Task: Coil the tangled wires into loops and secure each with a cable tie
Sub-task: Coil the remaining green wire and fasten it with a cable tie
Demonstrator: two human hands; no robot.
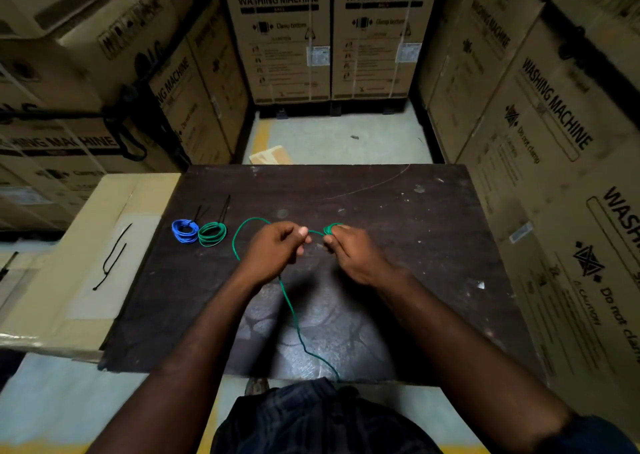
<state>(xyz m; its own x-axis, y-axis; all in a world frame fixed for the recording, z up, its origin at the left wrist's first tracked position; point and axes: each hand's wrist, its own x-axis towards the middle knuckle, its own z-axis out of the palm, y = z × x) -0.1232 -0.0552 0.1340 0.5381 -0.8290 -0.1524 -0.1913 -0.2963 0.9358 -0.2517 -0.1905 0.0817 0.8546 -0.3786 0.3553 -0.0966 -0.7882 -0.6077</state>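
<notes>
So the loose green wire (292, 311) runs lengthwise from the near table edge away from the person, up into the left hand (275, 251), which pinches it tight. It arcs out left, then crosses to the right hand (349, 251), whose fingers are closed with a few small turns wrapped round the fingertips. Further left on the dark table (398, 211) sit a finished green coil (212, 234) touching a blue coil (185, 231), each cable-tied. Spare black cable ties (112, 258) lie on the cardboard box (52, 298) beside the table.
</notes>
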